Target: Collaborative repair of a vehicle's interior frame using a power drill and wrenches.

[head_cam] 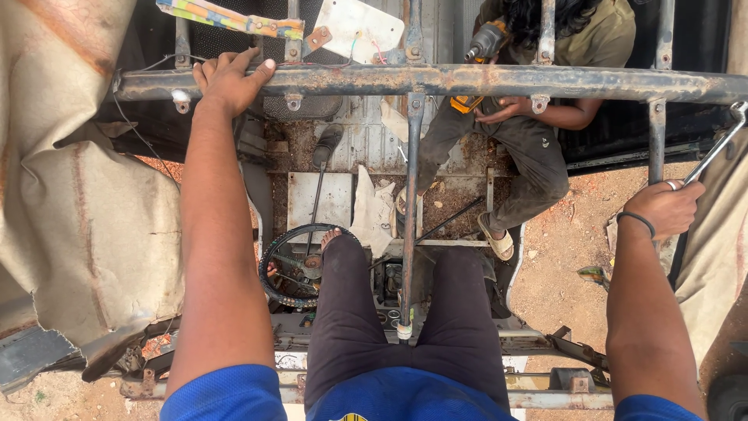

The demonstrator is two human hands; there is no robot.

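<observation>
My left hand grips the rusty crossbar of the frame, fingers curled over the top. My right hand is clenched around a silver wrench — its far end sits at the bar's right end. Below, another person holds a drill.

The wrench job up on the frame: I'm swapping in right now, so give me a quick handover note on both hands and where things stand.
Left hand: gripping the rusty crossbar, bracing only.
Right hand: closed on a wrench whose far end sits at a fitting on the bar's right end.
Steering wheel lies below, between the legs. A second person sits under the bar holding a drill.
Done: wrench looks engaged. Left: whether the fitting is tight or loose cannot be told, so check it.
</observation>
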